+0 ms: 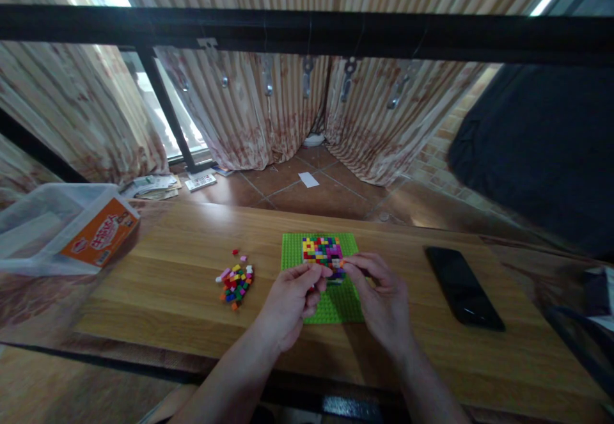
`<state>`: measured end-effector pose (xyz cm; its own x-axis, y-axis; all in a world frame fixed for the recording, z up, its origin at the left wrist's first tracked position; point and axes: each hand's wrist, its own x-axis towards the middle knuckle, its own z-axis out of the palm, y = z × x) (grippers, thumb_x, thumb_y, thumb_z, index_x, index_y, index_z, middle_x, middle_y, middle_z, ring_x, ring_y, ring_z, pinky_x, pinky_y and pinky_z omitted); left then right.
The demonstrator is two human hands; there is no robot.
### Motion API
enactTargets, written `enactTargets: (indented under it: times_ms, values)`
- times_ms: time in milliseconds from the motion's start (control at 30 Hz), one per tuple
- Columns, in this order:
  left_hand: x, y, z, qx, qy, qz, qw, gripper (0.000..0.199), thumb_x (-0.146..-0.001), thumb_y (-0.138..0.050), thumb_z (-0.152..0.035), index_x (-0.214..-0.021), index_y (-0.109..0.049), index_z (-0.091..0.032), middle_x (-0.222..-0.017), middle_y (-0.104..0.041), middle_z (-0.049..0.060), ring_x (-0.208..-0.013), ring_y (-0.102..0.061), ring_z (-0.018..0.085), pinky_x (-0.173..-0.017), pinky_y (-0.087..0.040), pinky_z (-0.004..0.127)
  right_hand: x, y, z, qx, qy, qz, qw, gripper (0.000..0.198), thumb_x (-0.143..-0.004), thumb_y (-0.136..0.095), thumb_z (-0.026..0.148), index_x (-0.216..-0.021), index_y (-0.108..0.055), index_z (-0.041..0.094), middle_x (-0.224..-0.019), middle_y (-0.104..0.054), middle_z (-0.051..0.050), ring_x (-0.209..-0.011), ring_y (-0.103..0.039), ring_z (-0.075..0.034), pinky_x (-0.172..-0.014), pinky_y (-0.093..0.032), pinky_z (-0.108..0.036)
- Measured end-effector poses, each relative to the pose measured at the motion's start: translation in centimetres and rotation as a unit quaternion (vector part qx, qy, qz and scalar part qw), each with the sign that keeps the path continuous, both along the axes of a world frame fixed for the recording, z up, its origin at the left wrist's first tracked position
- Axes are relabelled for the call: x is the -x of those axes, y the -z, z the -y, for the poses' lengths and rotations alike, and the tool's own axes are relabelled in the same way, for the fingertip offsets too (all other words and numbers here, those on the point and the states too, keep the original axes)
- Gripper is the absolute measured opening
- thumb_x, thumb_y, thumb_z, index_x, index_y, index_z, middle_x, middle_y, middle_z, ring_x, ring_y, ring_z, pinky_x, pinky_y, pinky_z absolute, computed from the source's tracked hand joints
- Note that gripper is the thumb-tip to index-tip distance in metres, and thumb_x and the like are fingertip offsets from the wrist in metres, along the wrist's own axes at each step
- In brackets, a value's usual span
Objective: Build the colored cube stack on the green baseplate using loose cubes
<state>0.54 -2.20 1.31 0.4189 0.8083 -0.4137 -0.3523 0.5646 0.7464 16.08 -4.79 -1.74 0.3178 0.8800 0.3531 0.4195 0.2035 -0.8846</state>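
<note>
A green baseplate (295,245) lies on the wooden table, with a block of small multicoloured toy bricks (322,246) built up on its middle. Over the plate, my right hand (384,296) pinches a small orange brick (342,263) between thumb and index finger. Close beside it, my left hand (295,299) has its thumb and index finger pressed together; whatever lies between them is too small or hidden to make out. Both hands cover part of the built bricks and the plate. To the left, a pile of loose bricks (235,283) in mixed colours rests on the wood.
A black phone (463,288) lies on the table (182,270) at the right. At the far left stands a clear plastic bin (52,238) with an orange label. A dark metal bar (307,32) with hanging hooks crosses above the table, before striped curtains (268,117).
</note>
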Motion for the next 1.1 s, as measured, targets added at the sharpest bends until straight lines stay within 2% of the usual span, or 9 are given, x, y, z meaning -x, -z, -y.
enactTargets:
  times_ms: [100,300,533,767,1000,1100]
  values:
    - [0.7,-0.3,-0.7,-0.029,-0.053,-0.019,0.998,0.029,-0.066,-0.076,-0.035,-0.078,-0.064,-0.011,-0.063,-0.049,-0.004,-0.042,-0.03,0.0,-0.037,-0.012,0.015,-1.8,0.3,-0.3,0.039,0.028,0.01,0.999,0.019,-0.083,-0.06,0.037,-0.082,-0.073,0.022,-0.085,-0.069,-0.004,-0.08,-0.063,-0.02,-0.071,-0.048,-0.032]
    - [1.4,-0.2,-1.6,-0.029,-0.119,-0.024,0.992,0.03,-0.064,-0.077,-0.034,-0.079,-0.064,-0.012,-0.061,-0.049,-0.004,-0.041,-0.031,0.0,-0.036,-0.017,0.014,-2.3,1.1,-0.8,0.108,-0.024,0.02,0.994,0.021,-0.081,-0.061,0.039,-0.083,-0.074,0.022,-0.085,-0.072,-0.004,-0.081,-0.064,-0.021,-0.073,-0.047,-0.033]
    - [1.2,0.1,-1.5,-0.023,-0.114,-0.018,0.993,0.029,-0.063,-0.077,-0.031,-0.08,-0.064,-0.012,-0.061,-0.049,-0.005,-0.041,-0.032,0.0,-0.036,-0.016,0.015,-1.5,1.7,-1.6,0.128,0.001,-0.052,0.99,0.019,-0.074,-0.068,0.037,-0.081,-0.074,0.021,-0.081,-0.074,-0.004,-0.076,-0.066,-0.021,-0.072,-0.05,-0.033]
    - [1.2,0.0,-1.4,-0.024,-0.117,-0.016,0.993,0.022,-0.067,-0.074,-0.028,-0.077,-0.063,-0.012,-0.06,-0.05,-0.004,-0.041,-0.032,0.001,-0.037,-0.015,0.015,-1.5,1.6,-2.0,0.117,-0.018,-0.124,0.985,0.018,-0.069,-0.072,0.034,-0.077,-0.072,0.018,-0.075,-0.073,-0.003,-0.072,-0.064,-0.018,-0.07,-0.05,-0.03]
    - [1.1,-0.2,-1.4,-0.011,-0.126,-0.006,0.992,0.012,-0.076,-0.063,-0.022,-0.072,-0.062,-0.011,-0.059,-0.047,-0.004,-0.039,-0.03,0.0,-0.037,-0.012,0.015,-1.9,1.9,-1.9,0.147,0.024,-0.118,0.982,0.037,-0.076,-0.063,0.05,-0.082,-0.072,0.015,-0.073,-0.07,-0.004,-0.065,-0.059,-0.016,-0.061,-0.047,-0.028]
    - [1.1,-0.3,-1.4,0.0,-0.13,-0.009,0.992,0.012,-0.08,-0.057,-0.02,-0.072,-0.061,-0.011,-0.059,-0.046,-0.003,-0.038,-0.029,0.0,-0.037,-0.012,0.015,-1.5,2.3,-2.2,0.141,0.03,-0.136,0.98,0.042,-0.074,-0.065,0.053,-0.09,-0.071,0.015,-0.076,-0.07,-0.005,-0.068,-0.061,-0.017,-0.063,-0.048,-0.028]
